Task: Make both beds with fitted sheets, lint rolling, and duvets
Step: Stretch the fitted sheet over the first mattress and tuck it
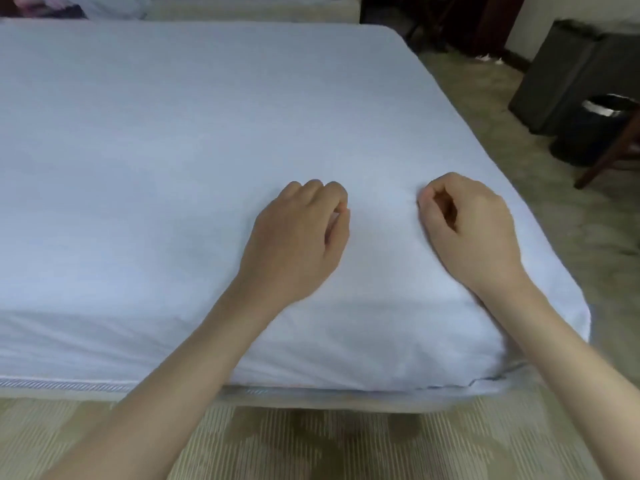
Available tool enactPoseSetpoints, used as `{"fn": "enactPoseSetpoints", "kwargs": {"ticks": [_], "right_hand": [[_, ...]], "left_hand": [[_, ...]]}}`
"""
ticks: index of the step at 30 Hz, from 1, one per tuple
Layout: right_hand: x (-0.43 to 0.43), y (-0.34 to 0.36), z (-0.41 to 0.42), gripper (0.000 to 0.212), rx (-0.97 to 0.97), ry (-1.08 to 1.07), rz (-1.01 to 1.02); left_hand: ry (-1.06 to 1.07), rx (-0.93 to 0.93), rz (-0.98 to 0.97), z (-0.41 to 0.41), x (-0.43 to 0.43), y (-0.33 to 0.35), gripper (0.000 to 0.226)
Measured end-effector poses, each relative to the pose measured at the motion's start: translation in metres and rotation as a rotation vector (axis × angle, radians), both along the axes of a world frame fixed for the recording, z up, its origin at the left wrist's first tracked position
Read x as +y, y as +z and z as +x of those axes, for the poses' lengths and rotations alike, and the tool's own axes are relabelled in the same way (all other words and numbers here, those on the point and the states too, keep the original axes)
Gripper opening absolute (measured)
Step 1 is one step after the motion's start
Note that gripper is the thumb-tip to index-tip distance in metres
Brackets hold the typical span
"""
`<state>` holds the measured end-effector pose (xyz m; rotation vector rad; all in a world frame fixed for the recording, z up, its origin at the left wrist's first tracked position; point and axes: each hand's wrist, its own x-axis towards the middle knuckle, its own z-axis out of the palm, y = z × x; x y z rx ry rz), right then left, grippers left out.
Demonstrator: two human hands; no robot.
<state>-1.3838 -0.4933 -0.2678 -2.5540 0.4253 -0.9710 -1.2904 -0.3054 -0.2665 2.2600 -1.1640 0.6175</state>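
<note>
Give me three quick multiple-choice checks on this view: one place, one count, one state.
1. Where is the bin?
A on the sheet
B on the floor, right of the bed
C on the floor, left of the bed

2. How many hands rest on the sheet?
A none
B one
C two

3. How is the sheet at the near right corner?
A pulled down over it
B bunched on top
C missing

Key:
1 B, the bin stands on the floor past the bed's right edge.
2 C, the left hand and right hand both lie on it.
3 A, the sheet wraps the corner and runs down the side.
</note>
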Motion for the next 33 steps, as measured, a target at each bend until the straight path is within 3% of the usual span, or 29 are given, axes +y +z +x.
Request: {"fn": "enactPoseSetpoints", "kwargs": {"ticks": [6,9,13,20,25,29,33], "right_hand": [[0.01,0.006,-0.003,0.008,0.084,-0.053,0.106],[0.015,0.033,-0.006,0.006,0.249,-0.043,0.239],[0.014,0.107,-0.024,0.017,0.652,0.027,0.571],[-0.006,0.259,-0.107,0.024,0.839,-0.214,0.73],[-0.076,0.307,-0.152,0.022,0.892,-0.307,0.829],[-0.176,0.302,-0.17,0.015,1.015,-0.302,0.962],[-0.284,0.297,-0.175,0.019,1.089,-0.426,0.986]], "left_hand": [[-0.027,0.153,0.029,0.002,0.001,0.008,0.014],[-0.009,0.414,0.162,0.0,0.0,0.037,0.017],[0.042,0.791,0.473,-0.016,0.003,0.127,0.027],[0.036,0.957,0.478,-0.044,-0.003,0.291,0.021],[-0.015,1.059,0.624,-0.059,-0.065,0.33,0.021],[-0.048,1.213,0.812,-0.069,-0.144,0.323,0.026],[0.037,1.222,0.872,-0.062,-0.217,0.323,0.026]]}}
